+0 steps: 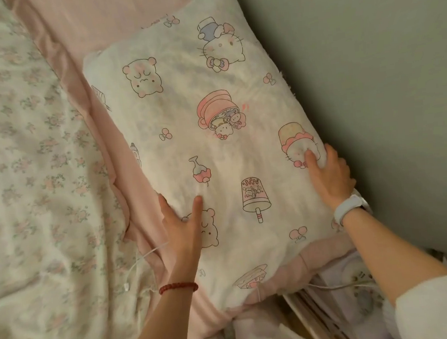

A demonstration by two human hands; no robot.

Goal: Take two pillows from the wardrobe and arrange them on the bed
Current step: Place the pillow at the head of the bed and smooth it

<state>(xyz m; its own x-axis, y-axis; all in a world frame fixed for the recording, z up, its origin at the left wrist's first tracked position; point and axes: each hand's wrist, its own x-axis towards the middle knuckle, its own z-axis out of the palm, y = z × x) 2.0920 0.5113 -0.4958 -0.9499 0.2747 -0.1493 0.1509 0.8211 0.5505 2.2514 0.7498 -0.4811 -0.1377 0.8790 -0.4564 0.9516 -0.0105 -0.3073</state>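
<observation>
A white cartoon-print pillow (208,132) is laid flat on the pink sheet (88,26) of the bed, its far long edge against the green wall (371,73). The pillow's near-left edge is gripped by the left hand (180,228), thumb on top, fingers tucked under. Its wall-side near corner is pinched by the right hand (329,175), thumb pressed into the fabric. A floral duvet (26,174) lies left of the pillow. A white cable (143,259) lies just beside the left hand.
</observation>
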